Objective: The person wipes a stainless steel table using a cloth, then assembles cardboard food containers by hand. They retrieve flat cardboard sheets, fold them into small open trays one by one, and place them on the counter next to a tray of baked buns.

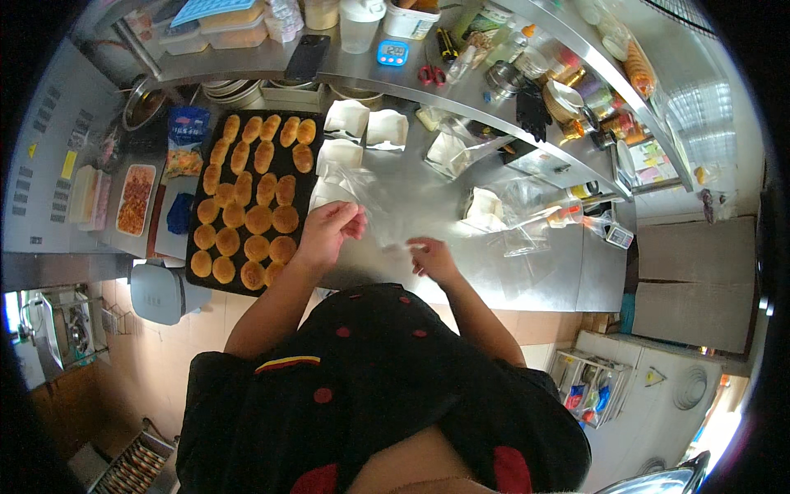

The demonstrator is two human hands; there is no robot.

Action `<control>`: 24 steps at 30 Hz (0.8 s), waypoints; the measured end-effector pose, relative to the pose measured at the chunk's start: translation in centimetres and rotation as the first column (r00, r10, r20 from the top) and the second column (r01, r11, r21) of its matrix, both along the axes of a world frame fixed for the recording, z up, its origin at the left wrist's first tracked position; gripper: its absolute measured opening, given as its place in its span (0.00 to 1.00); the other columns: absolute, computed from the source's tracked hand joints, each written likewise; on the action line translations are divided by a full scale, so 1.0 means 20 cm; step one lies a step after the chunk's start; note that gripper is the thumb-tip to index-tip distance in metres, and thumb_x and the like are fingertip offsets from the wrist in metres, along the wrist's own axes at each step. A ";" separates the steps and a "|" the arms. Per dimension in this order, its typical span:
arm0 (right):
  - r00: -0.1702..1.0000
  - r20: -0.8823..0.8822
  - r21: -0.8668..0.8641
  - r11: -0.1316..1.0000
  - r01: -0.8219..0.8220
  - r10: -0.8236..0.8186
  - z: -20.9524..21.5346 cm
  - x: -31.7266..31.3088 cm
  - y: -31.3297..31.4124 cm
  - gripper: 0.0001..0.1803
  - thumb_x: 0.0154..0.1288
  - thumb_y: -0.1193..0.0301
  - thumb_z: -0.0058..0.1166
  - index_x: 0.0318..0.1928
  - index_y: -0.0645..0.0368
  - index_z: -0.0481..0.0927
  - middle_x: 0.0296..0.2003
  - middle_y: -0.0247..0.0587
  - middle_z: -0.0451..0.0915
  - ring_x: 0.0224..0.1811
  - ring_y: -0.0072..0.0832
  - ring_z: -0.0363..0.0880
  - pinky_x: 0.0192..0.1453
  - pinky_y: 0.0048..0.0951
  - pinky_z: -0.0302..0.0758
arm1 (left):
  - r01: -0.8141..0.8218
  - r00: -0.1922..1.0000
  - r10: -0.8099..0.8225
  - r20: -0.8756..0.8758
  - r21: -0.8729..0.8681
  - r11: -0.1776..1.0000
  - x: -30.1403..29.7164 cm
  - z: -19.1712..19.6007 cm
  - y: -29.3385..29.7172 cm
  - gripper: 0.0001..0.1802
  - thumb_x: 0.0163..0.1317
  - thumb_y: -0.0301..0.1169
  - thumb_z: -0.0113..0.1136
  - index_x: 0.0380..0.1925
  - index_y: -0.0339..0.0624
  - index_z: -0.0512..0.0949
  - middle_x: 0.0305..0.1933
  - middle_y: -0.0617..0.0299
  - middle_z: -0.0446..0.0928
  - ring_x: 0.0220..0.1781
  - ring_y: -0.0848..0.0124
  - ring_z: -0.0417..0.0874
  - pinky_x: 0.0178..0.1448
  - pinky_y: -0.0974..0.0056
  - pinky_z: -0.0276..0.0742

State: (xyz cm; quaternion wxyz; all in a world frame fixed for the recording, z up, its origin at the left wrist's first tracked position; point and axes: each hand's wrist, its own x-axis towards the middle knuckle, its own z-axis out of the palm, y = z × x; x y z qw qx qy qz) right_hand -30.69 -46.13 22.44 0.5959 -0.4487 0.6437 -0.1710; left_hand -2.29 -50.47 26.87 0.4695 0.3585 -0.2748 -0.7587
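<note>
My left hand (332, 234) is closed, thumb and fingers pinched at the lower edge of a clear plastic bag (366, 188). The bag is smeared by motion and spreads over the steel table. Behind it stand white paper trays (339, 153), one of them partly hidden by the bag and my hand. My right hand (433, 259) hovers over the table right of the bag, slightly blurred. Its fingers are loosely bent and apart, with nothing visible in them. Left of my left hand lies a dark baking tray (216, 291) with rows of golden-brown buns (258, 219), some round, some oval.
Bagged white paper trays (484, 210) lie on the right of the steel table (527, 284). A shelf (346, 74) across the back holds a blue timer (392, 53), red-handled scissors (431, 75) and a phone (308, 57). A tub of reddish crumbly filling (134, 200) stands at left.
</note>
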 end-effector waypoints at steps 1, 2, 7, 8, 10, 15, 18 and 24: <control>0.997 -0.047 -0.041 0.997 -0.069 0.067 -0.01 0.02 0.00 0.17 0.74 0.61 0.58 0.54 0.59 0.82 0.27 0.37 0.82 0.26 0.27 0.83 0.31 0.32 0.82 | 0.022 0.997 -0.017 0.073 -0.061 0.998 -0.01 0.04 -0.01 0.11 0.75 0.33 0.58 0.42 0.35 0.82 0.38 0.58 0.84 0.40 0.70 0.85 0.46 0.64 0.83; 0.987 -0.097 -0.077 0.987 -0.140 0.132 -0.02 0.06 0.01 0.18 0.73 0.60 0.59 0.55 0.58 0.83 0.24 0.36 0.81 0.23 0.29 0.82 0.31 0.32 0.81 | 0.071 0.988 -0.057 0.146 -0.093 0.993 -0.03 0.07 -0.02 0.11 0.75 0.33 0.58 0.41 0.35 0.82 0.38 0.59 0.84 0.39 0.71 0.85 0.46 0.65 0.83; 0.896 0.418 -0.357 0.879 0.317 -0.153 0.30 0.27 -0.12 0.18 0.76 0.62 0.59 0.51 0.67 0.81 0.43 0.38 0.86 0.45 0.24 0.83 0.51 0.28 0.79 | 0.321 0.832 -0.196 0.519 -0.162 0.933 -0.13 0.14 -0.02 0.12 0.69 0.35 0.66 0.36 0.34 0.83 0.32 0.61 0.85 0.34 0.75 0.84 0.40 0.68 0.80; 0.910 0.394 -0.384 0.877 0.289 -0.128 0.33 0.28 -0.13 0.17 0.75 0.64 0.60 0.50 0.67 0.81 0.43 0.38 0.86 0.44 0.24 0.83 0.50 0.27 0.79 | 0.372 0.761 -0.202 0.616 -0.159 0.915 -0.14 0.14 -0.02 0.13 0.68 0.36 0.68 0.35 0.35 0.83 0.30 0.61 0.85 0.33 0.76 0.84 0.39 0.68 0.78; 0.937 0.340 -0.445 0.864 0.237 -0.082 0.38 0.27 -0.16 0.15 0.73 0.67 0.63 0.50 0.67 0.81 0.41 0.39 0.85 0.42 0.24 0.83 0.48 0.27 0.80 | 0.377 0.731 -0.140 0.667 -0.224 0.899 -0.16 0.17 -0.02 0.14 0.65 0.37 0.71 0.31 0.36 0.84 0.28 0.62 0.85 0.31 0.78 0.83 0.37 0.69 0.77; 0.863 0.476 -0.251 0.914 0.319 -0.171 0.43 0.27 -0.16 0.14 0.74 0.68 0.62 0.50 0.67 0.79 0.40 0.39 0.84 0.38 0.23 0.84 0.45 0.27 0.83 | 0.283 0.799 -0.103 0.592 -0.220 0.934 -0.14 0.11 -0.02 0.15 0.64 0.36 0.73 0.29 0.37 0.80 0.27 0.64 0.82 0.32 0.79 0.82 0.37 0.69 0.77; 0.817 0.569 -0.168 0.960 0.223 -0.090 0.35 0.31 -0.12 0.16 0.74 0.66 0.62 0.51 0.67 0.78 0.41 0.38 0.83 0.40 0.23 0.83 0.44 0.26 0.82 | 0.278 0.724 -0.034 0.689 -0.246 0.929 -0.16 0.13 -0.01 0.14 0.64 0.32 0.72 0.31 0.38 0.75 0.28 0.67 0.80 0.33 0.77 0.82 0.38 0.69 0.77; 0.889 0.450 -0.322 0.912 0.254 -0.089 0.28 0.29 -0.12 0.11 0.69 0.76 0.64 0.49 0.63 0.78 0.40 0.34 0.82 0.40 0.20 0.81 0.48 0.25 0.78 | 0.189 0.870 -0.118 0.479 -0.102 0.977 -0.16 0.14 0.01 0.15 0.61 0.24 0.71 0.37 0.42 0.70 0.33 0.62 0.82 0.35 0.76 0.83 0.40 0.69 0.78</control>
